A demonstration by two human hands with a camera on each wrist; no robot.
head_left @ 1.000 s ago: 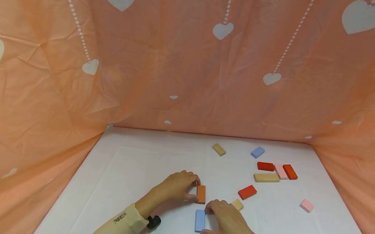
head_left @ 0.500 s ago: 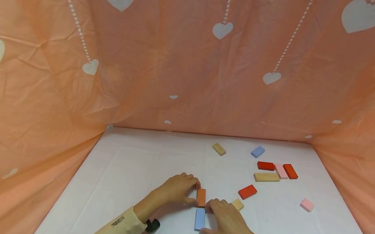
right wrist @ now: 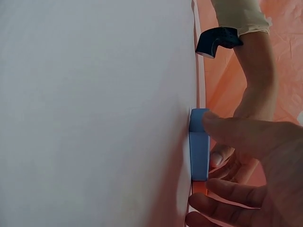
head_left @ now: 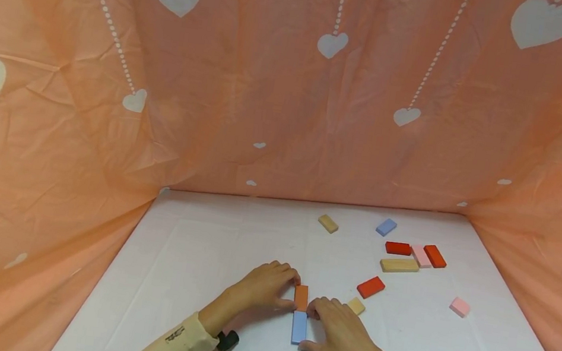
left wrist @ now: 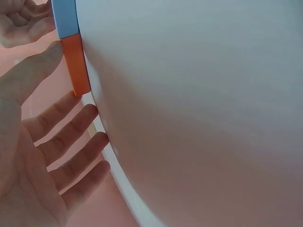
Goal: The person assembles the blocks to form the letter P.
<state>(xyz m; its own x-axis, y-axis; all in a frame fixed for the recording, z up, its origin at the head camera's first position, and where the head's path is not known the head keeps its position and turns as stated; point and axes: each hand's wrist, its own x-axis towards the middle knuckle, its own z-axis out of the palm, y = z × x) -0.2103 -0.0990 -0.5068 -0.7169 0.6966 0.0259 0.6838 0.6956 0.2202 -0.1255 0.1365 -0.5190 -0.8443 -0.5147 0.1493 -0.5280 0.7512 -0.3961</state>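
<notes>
An orange block (head_left: 301, 297) and a light blue block (head_left: 299, 328) lie end to end on the white table (head_left: 207, 237), forming one line. My left hand (head_left: 268, 284) pinches the orange block, thumb at its near end and index finger at its far end. From the right side, my right hand (head_left: 342, 334) holds the blue block between thumb and index finger. In the left wrist view the orange block (left wrist: 75, 64) meets the end of the blue one (left wrist: 65, 18). The right wrist view shows the thumb on one end of the blue block (right wrist: 199, 153).
Beyond my right hand lie a small tan block (head_left: 356, 306) and a red block (head_left: 371, 287). Further back are a long tan block (head_left: 399, 266), a pink block (head_left: 421, 256) and several others. An orange curtain (head_left: 290, 111) with white hearts surrounds the table.
My left hand has slid the orange block toward me, closing the gap to the blue block. The right hand and blue block have shifted only slightly.
</notes>
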